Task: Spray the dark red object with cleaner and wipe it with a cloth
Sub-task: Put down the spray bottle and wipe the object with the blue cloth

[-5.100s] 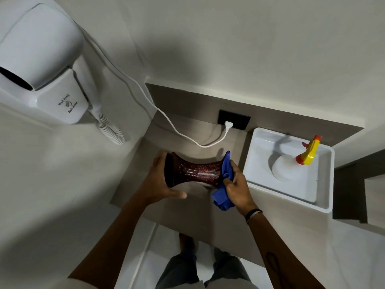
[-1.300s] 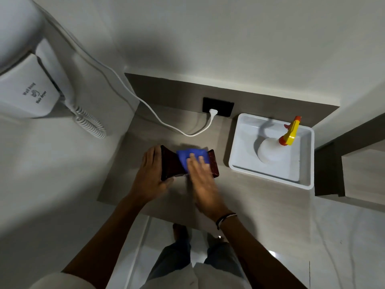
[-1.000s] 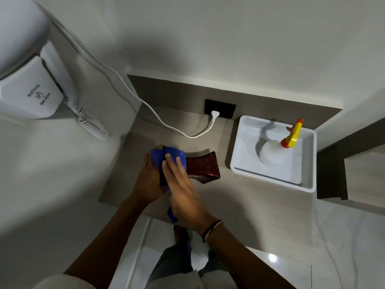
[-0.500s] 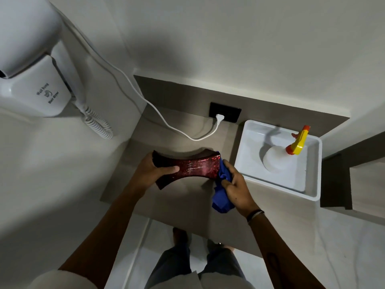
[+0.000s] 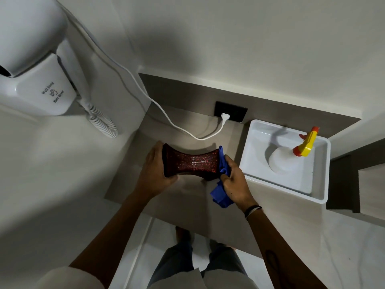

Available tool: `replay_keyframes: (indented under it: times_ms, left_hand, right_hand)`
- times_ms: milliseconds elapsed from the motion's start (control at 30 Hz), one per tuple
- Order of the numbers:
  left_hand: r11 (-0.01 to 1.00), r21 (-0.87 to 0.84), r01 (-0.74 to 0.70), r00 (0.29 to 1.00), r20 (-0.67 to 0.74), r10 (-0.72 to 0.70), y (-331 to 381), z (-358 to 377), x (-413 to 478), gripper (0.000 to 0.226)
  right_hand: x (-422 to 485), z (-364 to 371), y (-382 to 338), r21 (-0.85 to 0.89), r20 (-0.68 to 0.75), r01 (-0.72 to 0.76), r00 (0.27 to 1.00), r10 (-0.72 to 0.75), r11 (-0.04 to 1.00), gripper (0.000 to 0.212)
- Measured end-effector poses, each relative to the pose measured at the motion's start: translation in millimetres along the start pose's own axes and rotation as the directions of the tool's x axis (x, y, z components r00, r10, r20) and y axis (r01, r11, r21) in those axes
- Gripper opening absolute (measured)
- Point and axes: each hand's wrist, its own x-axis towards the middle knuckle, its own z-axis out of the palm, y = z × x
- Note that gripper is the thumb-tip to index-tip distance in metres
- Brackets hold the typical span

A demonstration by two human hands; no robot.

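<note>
**A:** Where is the dark red object [image 5: 192, 162] right now?

**B:** You hold it up in front of you, over the counter [image 5: 187, 197]. It lies sideways, so its long way runs from your left to your right. It is wide at both ends and thin in the middle.

**A:** What are your hands doing?

**B:** Your left hand [image 5: 155, 172] grips the left end, fingers behind it and thumb under the front. Your right hand [image 5: 234, 182] is closed on the blue cloth [image 5: 221, 184] and presses it on the right end. Some cloth hangs down below that hand.

**A:** So which hand is nearer the part to wipe?

**B:** I think your right one. It is already touching the right end, so the wipe could slide along the long way toward your left hand. Your left hand must hold tight so the shiny thing does not slip.

**A:** And the cleaner?

**B:** The spray bottle [image 5: 289, 156] stands in the white tray [image 5: 258, 134], off to your right, near your right hand. Nothing else is in the tray. The bottle has a yellow and red top. No hand is on it.
</note>
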Motion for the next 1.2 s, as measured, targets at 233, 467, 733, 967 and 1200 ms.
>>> replay_keyframes:
  times_ms: [233,467,733,967,1200]
  left_hand:
    - [0.998,0.035,-0.056,0.998,-0.019,0.057,0,1,-4,0.107]
    - [0.959,0.168,-0.229,0.973,0.016,0.230,5,5,3,0.072]
    - [0.984,0.140,-0.112,0.993,-0.019,0.116,13,1,1,0.108]
    - [0.956,0.204,-0.211,0.977,0.038,0.208,25,3,12,0.071]
    - [0.981,0.167,-0.099,0.995,0.002,0.100,17,-1,6,0.111]
  right_hand:
    - [-13,17,-19,-0.197,-0.103,0.156,0.978,-0.179,0.968,0.090]
    - [-31,65,-42,-0.476,0.244,0.612,0.782,-0.573,0.632,0.092]
    - [6,30,0,-0.859,0.223,0.344,0.918,-0.327,0.380,0.082]
    - [-18,90,-35,-0.448,0.203,0.622,0.770,-0.605,0.642,0.118]
    - [-7,36,22,-0.685,0.152,0.450,0.858,-0.491,0.574,0.079]
